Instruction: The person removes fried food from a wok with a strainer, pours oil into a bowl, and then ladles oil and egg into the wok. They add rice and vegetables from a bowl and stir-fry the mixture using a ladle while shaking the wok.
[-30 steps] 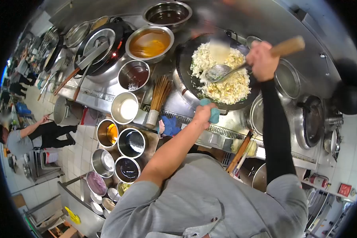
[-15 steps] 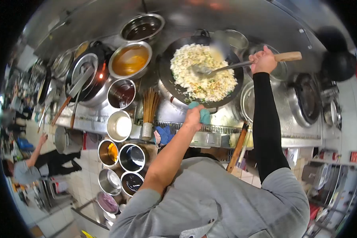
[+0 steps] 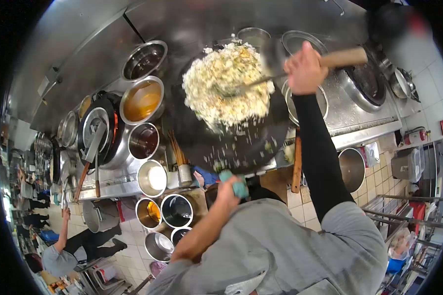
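Observation:
A big black wok [image 3: 241, 142] is tilted up toward me, with a heap of fried rice [image 3: 226, 83] piled at its far side and loose grains scattered down its near slope. My left hand [image 3: 230, 184] grips the wok's handle through a teal cloth [image 3: 238, 183]. My right hand [image 3: 304, 71] holds the wooden handle of a long ladle [image 3: 342, 57]; its metal bowl is pushed into the rice. A black sleeve covers my right arm.
Steel pots of sauces, oil and a white powder [image 3: 151, 178] stand left of the wok. A bundle of bamboo sticks [image 3: 179, 160] sits beside them. A second wok with lid [image 3: 97, 130] is further left. Another burner [image 3: 366, 81] lies right. A person [image 3: 69, 253] bends at lower left.
The wok has been lifted off the burner and pulled toward me, tilting steeply; the rice has slid into a heap at its far side. My right hand has risen with the ladle.

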A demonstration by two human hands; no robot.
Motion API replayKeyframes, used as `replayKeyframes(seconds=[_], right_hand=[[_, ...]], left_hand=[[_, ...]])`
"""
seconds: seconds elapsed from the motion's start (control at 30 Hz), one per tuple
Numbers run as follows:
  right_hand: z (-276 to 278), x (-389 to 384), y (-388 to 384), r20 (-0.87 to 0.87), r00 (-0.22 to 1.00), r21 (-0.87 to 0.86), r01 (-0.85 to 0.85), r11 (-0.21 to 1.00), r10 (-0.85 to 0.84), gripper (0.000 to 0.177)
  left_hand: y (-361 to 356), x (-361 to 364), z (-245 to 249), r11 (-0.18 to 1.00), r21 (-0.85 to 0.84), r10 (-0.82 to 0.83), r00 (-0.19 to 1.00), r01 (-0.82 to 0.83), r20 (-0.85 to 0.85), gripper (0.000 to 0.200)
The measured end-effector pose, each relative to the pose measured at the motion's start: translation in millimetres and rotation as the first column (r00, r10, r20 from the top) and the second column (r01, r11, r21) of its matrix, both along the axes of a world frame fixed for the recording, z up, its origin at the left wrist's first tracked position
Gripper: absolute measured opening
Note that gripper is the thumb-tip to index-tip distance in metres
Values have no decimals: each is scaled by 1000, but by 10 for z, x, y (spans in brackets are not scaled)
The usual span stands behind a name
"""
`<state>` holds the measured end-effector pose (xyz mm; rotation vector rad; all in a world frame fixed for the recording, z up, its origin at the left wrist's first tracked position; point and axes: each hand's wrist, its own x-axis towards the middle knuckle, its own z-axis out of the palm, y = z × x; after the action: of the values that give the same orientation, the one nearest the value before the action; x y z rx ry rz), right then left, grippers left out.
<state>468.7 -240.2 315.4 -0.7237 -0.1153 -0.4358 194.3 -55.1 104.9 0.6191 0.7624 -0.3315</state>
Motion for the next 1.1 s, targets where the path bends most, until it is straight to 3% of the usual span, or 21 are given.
replayKeyframes(seconds=[0.03, 0.1, 0.13, 0.17, 0.2, 0.3, 0.37, 0.43, 0.5, 0.53, 0.57, 0.6, 0.7, 0.77, 0.83, 0.9, 0.93, 0.97, 1.03, 1.07, 1.1], right_hand=[[41, -209, -13, 43, 998, -6, -47, 999, 47, 31], [-5, -585, 71, 14, 999, -114, -46, 992, 48, 31], [-26, -698, 108, -5, 998, -171, -56, 984, 55, 31], [-88, -681, 213, -9, 999, -185, -49, 981, 48, 32], [-201, -582, 391, -11, 999, -195, -39, 980, 38, 33], [-278, -259, 664, 35, 997, -213, 77, 974, -71, 35], [-80, -336, 580, 128, 990, -253, 88, 963, -57, 34], [-29, -638, 448, 204, 978, -204, 7, 979, 35, 34], [-152, -901, 328, 257, 966, -270, 37, 962, 35, 37], [-132, -1047, 344, 237, 968, -282, -9, 959, 79, 37], [-96, -1142, 356, 217, 969, -294, -51, 954, 119, 37], [-178, -1126, 441, 142, 986, -320, -41, 946, 91, 37], [-506, -660, 716, 97, 994, -345, 80, 935, -49, 33], [-479, -480, 722, 171, 979, -436, 173, 883, -107, 30], [-361, -650, 561, 276, 961, -447, 161, 880, -36, 30], [-290, -935, 354, 342, 940, -442, 165, 882, -4, 33], [-152, -1055, 318, 440, 892, -300, 42, 953, 99, 35], [-33, -1216, 299, 365, 921, -270, -37, 962, 138, 37], [-220, -1241, 291, 257, 958, -387, -20, 922, 129, 37], [-347, -1146, 372, 211, 974, -442, 19, 897, 83, 35], [-486, -1026, 490, 160, 987, -496, 57, 867, 27, 32]], left_hand=[[-14, -75, 328, 997, -27, -68, 997, 69, 37, 17], [118, 297, 749, 979, -197, 60, 998, -55, 22, 11], [133, 673, 967, 987, -145, 44, 992, -61, -120, 4], [293, 1053, 393, 954, -260, -134, 988, 150, 80, 4], [301, 1327, 14, 963, -247, -81, 989, 111, 127, 7], [123, 998, -139, 999, 45, 6, 999, -9, 50, 8], [90, 398, -369, 998, 57, -3, 1000, 3, 3, 6], [13, -58, -29, 1000, 9, 0, 1000, 1, -26, 8], [36, 124, 644, 998, -64, 28, 998, -24, 64, 5], [138, 419, 402, 963, -266, 68, 993, -40, 99, 6], [95, 827, 913, 995, -84, 42, 993, -51, -106, 15], [162, 1180, 561, 990, -98, -96, 994, 101, 56, 16], [106, 1272, -17, 1000, -11, 1, 999, 0, 42, 6], [63, 766, -327, 999, 49, -14, 995, 9, 95, 10], [46, 160, -657, 997, -65, -31, 997, 36, 76, 19], [-88, 52, 474, 997, -44, -59, 996, 62, 74, 15], [-49, 184, 709, 998, -66, 6, 1000, -4, 19, 14], [101, 403, 392, 952, -304, 3, 994, 31, 111, 9], [123, 1067, 497, 974, -213, -53, 994, 72, 94, 9], [166, 1348, 22, 953, -283, -72, 987, 112, 147, 11], [104, 1386, 70, 978, -201, -37, 991, 63, 131, 11]])
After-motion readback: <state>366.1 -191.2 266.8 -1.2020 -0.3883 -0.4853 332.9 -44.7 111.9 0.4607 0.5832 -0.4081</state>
